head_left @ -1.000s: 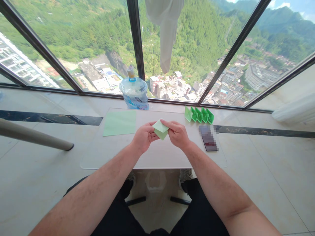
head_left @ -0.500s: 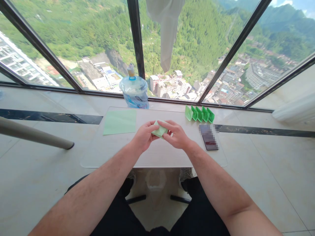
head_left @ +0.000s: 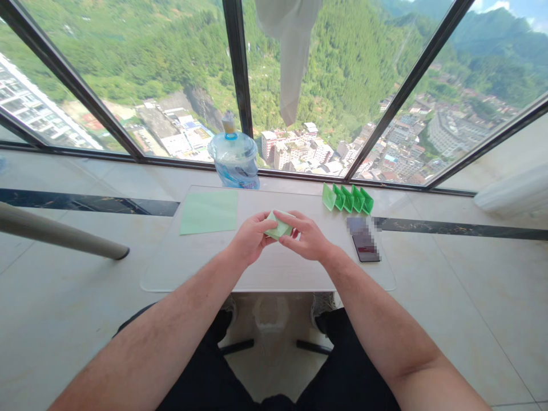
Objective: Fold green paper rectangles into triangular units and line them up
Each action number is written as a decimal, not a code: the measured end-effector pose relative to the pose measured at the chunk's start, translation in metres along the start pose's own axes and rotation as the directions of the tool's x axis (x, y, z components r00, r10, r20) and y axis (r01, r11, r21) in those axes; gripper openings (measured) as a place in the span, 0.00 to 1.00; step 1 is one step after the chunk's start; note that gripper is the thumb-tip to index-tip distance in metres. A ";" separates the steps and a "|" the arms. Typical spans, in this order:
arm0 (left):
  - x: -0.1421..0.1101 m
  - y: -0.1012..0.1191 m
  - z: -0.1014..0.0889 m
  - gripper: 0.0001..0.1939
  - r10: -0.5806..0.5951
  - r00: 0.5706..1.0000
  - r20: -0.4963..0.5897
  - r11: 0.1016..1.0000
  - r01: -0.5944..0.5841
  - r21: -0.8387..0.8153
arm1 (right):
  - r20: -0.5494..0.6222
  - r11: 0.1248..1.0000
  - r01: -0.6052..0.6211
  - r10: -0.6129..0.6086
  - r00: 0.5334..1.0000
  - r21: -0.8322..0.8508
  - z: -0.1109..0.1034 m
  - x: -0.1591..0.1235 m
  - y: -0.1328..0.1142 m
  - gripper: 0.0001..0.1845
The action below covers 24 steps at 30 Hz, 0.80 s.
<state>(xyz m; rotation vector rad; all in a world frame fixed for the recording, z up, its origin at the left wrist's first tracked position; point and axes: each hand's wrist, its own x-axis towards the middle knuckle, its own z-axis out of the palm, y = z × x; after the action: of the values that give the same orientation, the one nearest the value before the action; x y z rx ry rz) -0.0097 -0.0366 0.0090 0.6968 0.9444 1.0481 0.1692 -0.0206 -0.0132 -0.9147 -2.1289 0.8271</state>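
Between my two hands, above the middle of a low white table, is a small piece of folded light green paper. My left hand grips its left side, thumb on top and fingers beneath. From the other side my right hand holds it, fingers over the upper edge and thumb near the lower edge. Parts of the paper are hidden by my fingers. A flat sheet of light green paper lies at the table's back left. Several folded green paper pieces stand in a row at the back right.
A phone, partly blurred out, lies on the table's right side. Behind the table a large water bottle stands against the window frame. A grey pole reaches in from the left. My legs are below the front edge.
The folded paper has tilted and looks flatter than a second ago. My right hand has shifted, its fingers now reaching over the paper and its thumb lower down. My left hand has barely moved.
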 end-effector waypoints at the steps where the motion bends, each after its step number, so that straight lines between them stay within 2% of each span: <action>1: 0.000 0.000 0.000 0.16 -0.002 1.000 0.000 1.000 0.002 0.000 | 0.002 1.000 0.001 -0.001 1.000 -0.003 0.000 0.000 0.001 0.33; 24: -0.005 0.001 0.003 0.14 -0.009 0.997 0.073 0.999 0.012 -0.042 | 0.038 0.996 -0.008 0.011 0.999 -0.084 -0.001 -0.002 0.001 0.34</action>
<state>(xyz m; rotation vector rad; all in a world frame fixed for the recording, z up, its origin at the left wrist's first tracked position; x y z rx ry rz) -0.0079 -0.0412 0.0126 0.6903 0.8596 1.0241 0.1716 -0.0210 -0.0139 -0.9592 -2.2080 0.7709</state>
